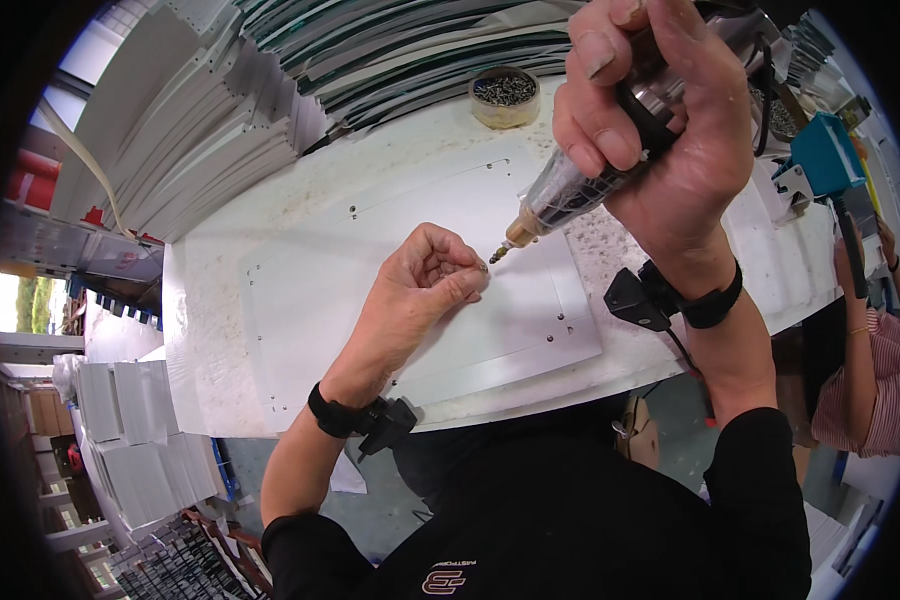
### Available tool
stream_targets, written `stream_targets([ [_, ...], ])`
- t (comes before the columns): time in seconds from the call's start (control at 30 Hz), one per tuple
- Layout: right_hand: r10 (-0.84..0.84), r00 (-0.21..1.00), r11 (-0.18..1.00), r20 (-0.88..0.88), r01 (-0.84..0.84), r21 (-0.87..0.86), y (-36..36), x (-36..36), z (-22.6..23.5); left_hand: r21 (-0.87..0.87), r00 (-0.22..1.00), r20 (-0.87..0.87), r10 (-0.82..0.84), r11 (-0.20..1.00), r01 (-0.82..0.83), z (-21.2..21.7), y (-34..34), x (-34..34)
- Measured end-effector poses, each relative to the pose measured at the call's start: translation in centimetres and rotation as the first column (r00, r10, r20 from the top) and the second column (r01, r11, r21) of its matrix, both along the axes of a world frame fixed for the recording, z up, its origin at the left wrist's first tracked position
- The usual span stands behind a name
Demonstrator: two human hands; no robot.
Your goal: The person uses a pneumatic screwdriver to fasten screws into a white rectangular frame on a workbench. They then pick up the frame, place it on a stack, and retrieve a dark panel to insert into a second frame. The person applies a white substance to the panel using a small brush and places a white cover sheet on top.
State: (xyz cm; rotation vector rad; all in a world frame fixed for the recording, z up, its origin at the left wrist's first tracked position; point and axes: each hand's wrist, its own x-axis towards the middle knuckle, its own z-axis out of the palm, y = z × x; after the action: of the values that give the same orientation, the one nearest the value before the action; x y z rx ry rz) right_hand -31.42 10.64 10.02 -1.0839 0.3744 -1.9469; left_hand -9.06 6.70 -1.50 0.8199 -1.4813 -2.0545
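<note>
Fingers of the left hand point(425, 285) are pinching one small screw point(482, 267) over the white panel point(410, 300). Right hand point(660, 120) is gripping one power screwdriver point(570, 190), fist closed around it. One round tub of screws point(505, 97) is sitting beyond.

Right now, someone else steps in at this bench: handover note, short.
Left hand: fingers pinched on a small screw, resting on the white panel.
Right hand: gripping the powered screwdriver, tip angled down just beside the pinched screw, not yet on the panel.
Panel lies flat on the white bench; a round tub of screws stands at the far edge.
Done: a few screws look seated near the panel's right edge.
Left: the screw in hand is not driven; other small holes look open, hard to tell.
</note>
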Motion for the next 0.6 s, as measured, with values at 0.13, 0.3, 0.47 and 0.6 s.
stream_targets([
  [0.13, 0.01, 0.999, 1.0, -0.04, -0.011, -0.024, -0.3, -0.3, -0.4, 0.034, 1.0, -0.018, 0.008, 0.999, -0.007, 0.2, 0.2, -0.4],
  [0.3, -0.002, 0.991, 0.998, -0.133, -0.006, -0.057, -0.5, -0.4, -0.6, 0.054, 1.0, -0.021, -0.01, 0.998, 0.011, 0.1, 0.3, -0.5],
  [0.47, 0.001, 1.0, 0.999, 0.004, -0.001, 0.046, 0.2, 0.6, -0.1, 0.064, 0.999, -0.036, -0.01, 0.998, 0.012, -0.1, 0.3, -0.5],
  [0.6, -0.003, 0.994, 0.999, -0.106, -0.002, -0.044, -0.7, -0.5, -1.0, 0.086, 0.998, -0.062, -0.003, 0.996, 0.008, -0.3, 0.4, -0.6],
])
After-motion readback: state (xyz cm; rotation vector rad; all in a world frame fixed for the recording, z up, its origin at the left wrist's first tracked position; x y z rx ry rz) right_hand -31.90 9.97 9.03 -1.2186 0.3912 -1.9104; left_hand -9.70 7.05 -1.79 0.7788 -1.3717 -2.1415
